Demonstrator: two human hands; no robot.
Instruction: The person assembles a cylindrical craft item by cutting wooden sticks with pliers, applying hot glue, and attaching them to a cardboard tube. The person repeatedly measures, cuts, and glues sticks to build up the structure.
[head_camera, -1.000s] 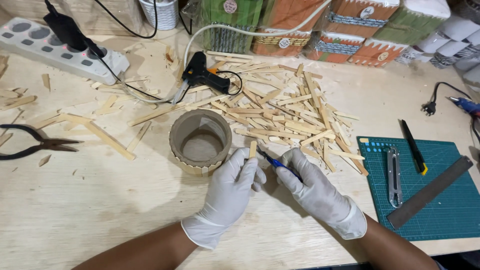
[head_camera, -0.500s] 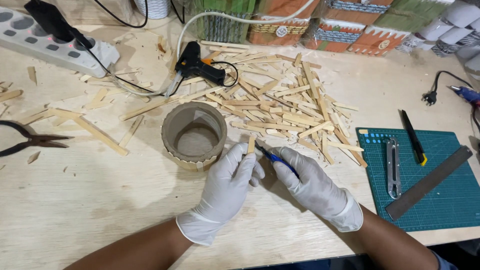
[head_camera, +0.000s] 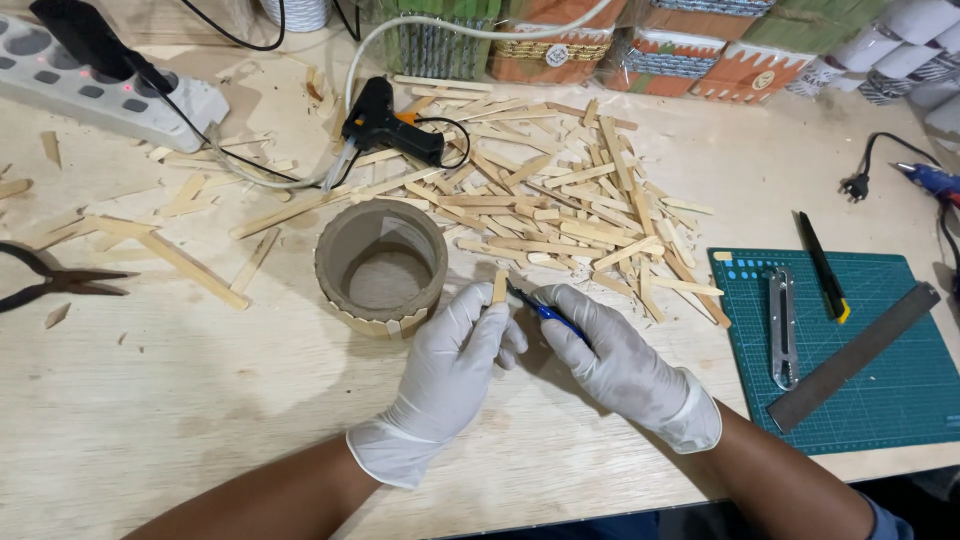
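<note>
Nearest to us, the left hand (head_camera: 455, 345), in a white glove, pinches a short pale wooden stick piece (head_camera: 499, 286) upright between thumb and fingers. The right hand (head_camera: 610, 345), gloved alike, is closed around a small blue-handled cutting tool (head_camera: 540, 308) whose tip meets the stick just beside the left fingers. We judge this the main hazard: should the tip slip off the narrow wood, it would run into the left glove, and too much pressure could split so thin a piece.

Just left of the hands stands an open brown cardboard cylinder (head_camera: 381, 262), its lower outside edge lined with a row of short wooden slats. We see nothing lying inside it, only its bare bottom. A careless elbow or wrist could push it over the pale wooden tabletop (head_camera: 150, 400).

To the right lies a green cutting mat (head_camera: 850, 400) bearing a metal utility knife (head_camera: 782, 325), a black pen-like tool (head_camera: 822, 265) and a grey steel ruler (head_camera: 855, 355).

Beyond the cylinder, a loose heap of flat wooden sticks (head_camera: 570, 215) spreads across the table, with a black glue gun (head_camera: 385, 122) at its far edge; its nozzle rests near scraps. Dark pliers (head_camera: 50, 282) lie at far left, a white power strip (head_camera: 110, 90) behind. Patterned boxes (head_camera: 640, 45) line the back; their contents cannot be told.
</note>
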